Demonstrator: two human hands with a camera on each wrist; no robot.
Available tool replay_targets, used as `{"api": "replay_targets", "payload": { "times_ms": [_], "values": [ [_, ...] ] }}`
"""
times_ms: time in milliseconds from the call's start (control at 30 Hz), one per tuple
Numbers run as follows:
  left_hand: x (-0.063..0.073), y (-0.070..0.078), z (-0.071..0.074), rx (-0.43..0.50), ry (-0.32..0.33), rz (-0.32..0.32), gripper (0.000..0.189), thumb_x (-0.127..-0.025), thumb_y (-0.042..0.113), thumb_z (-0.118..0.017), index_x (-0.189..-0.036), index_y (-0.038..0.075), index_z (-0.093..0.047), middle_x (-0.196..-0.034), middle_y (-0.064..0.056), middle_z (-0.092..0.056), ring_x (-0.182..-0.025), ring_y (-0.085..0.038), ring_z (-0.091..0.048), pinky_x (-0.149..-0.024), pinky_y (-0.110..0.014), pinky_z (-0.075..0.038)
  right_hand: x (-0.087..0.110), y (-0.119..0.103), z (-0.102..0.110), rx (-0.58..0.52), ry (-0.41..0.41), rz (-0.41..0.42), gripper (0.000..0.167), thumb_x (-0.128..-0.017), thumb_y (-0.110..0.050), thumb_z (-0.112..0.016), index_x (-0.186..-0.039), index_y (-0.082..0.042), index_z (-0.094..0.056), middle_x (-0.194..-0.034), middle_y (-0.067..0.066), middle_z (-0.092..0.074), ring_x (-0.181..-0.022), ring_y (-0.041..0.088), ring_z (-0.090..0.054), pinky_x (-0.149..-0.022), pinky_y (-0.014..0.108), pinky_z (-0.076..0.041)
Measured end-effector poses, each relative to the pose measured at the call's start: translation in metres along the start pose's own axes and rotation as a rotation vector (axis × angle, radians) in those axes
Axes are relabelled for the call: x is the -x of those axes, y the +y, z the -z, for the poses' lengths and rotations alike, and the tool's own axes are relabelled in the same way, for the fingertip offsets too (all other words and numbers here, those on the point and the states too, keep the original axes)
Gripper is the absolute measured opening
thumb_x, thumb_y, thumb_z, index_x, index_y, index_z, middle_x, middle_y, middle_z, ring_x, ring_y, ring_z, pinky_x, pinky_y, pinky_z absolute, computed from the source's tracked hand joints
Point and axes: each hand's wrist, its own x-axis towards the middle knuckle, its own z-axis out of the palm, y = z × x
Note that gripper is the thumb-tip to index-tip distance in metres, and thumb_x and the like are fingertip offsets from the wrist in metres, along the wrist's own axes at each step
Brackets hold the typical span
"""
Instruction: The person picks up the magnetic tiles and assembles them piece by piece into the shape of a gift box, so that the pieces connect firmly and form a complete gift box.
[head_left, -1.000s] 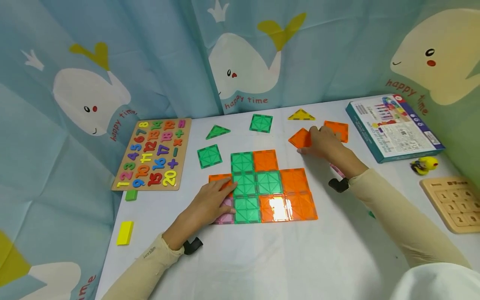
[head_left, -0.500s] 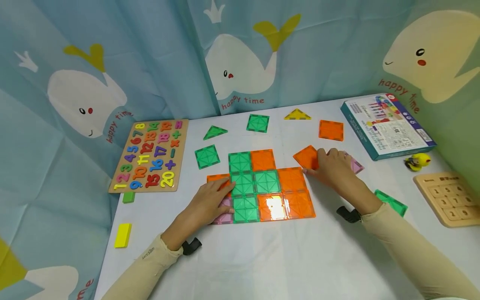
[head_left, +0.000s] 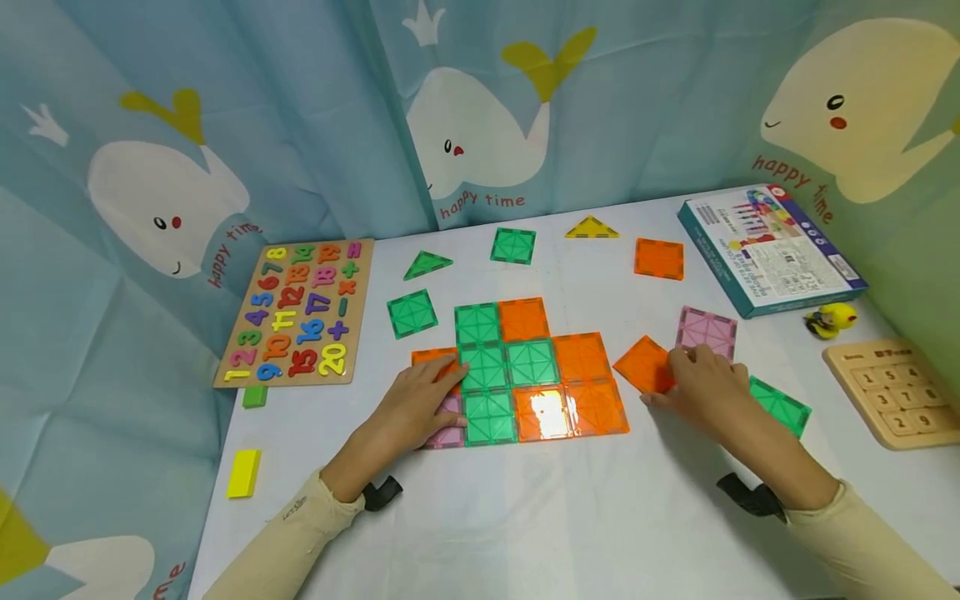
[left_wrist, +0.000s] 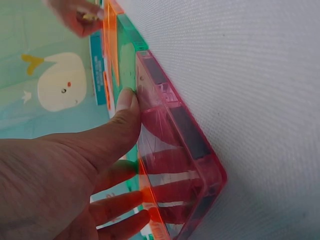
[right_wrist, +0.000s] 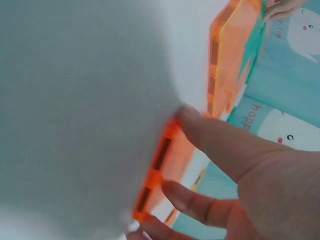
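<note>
My right hand (head_left: 712, 392) holds a translucent orange square magnetic tile (head_left: 641, 364) by its edges, to the right of a joined patch of tiles. In the right wrist view the thumb is at one end of the tile (right_wrist: 175, 160) and the fingers at the other. The patch has green tiles (head_left: 491, 417) and orange tiles (head_left: 596, 407) edge to edge. My left hand (head_left: 412, 400) rests on its left side, over an orange tile (head_left: 435, 356) and a pink tile (head_left: 448, 436). In the left wrist view, fingers show through the pink tile (left_wrist: 165, 150).
Behind the patch lie loose green squares (head_left: 513, 246), a green triangle (head_left: 427, 264), a yellow triangle (head_left: 592, 227) and an orange square (head_left: 659, 258). A pink square (head_left: 707, 329) and a green tile (head_left: 780, 406) are near my right hand. A number board (head_left: 292, 317) and box (head_left: 772, 250) flank them.
My right hand has drawn the orange tile nearer and to the right, from behind the patch to beside it. The pink square and green tile have come into view. My left hand stays put.
</note>
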Motion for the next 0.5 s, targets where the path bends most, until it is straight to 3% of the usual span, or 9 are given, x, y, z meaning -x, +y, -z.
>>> {"api": "replay_targets", "payload": {
  "times_ms": [233, 367, 500],
  "values": [
    [0.000, 0.000, -0.001, -0.007, 0.001, -0.003, 0.085, -0.093, 0.046, -0.078, -0.162, 0.012, -0.043, -0.168, -0.015, -0.036, -0.153, -0.040, -0.035, -0.125, -0.060, -0.028, 0.042, 0.015, -0.008, 0.091, -0.062, 0.122, 0.054, -0.081, -0.038, -0.091, -0.110, -0.002, -0.063, -0.113, 0.031, -0.056, -0.099, 0.045, -0.057, -0.073, 0.051, -0.044],
    [0.000, 0.001, 0.000, -0.007, -0.002, -0.007, 0.085, -0.093, 0.046, -0.077, -0.162, 0.011, -0.043, -0.168, -0.016, -0.036, -0.153, -0.041, -0.035, -0.125, -0.060, -0.028, 0.063, 0.018, -0.018, 0.139, -0.059, 0.164, 0.055, -0.074, -0.035, -0.096, -0.108, -0.008, -0.062, -0.114, 0.024, -0.058, -0.099, 0.041, -0.058, -0.072, 0.052, -0.046],
    [0.001, 0.000, 0.000, -0.018, 0.004, -0.014, 0.084, -0.093, 0.046, -0.078, -0.162, 0.010, -0.044, -0.168, -0.016, -0.036, -0.152, -0.041, -0.036, -0.124, -0.061, -0.029, 0.081, 0.013, -0.027, 0.209, -0.110, 0.187, 0.059, -0.070, -0.038, -0.098, -0.108, -0.014, -0.060, -0.117, 0.019, -0.058, -0.102, 0.040, -0.058, -0.078, 0.059, -0.049]
  ]
}}
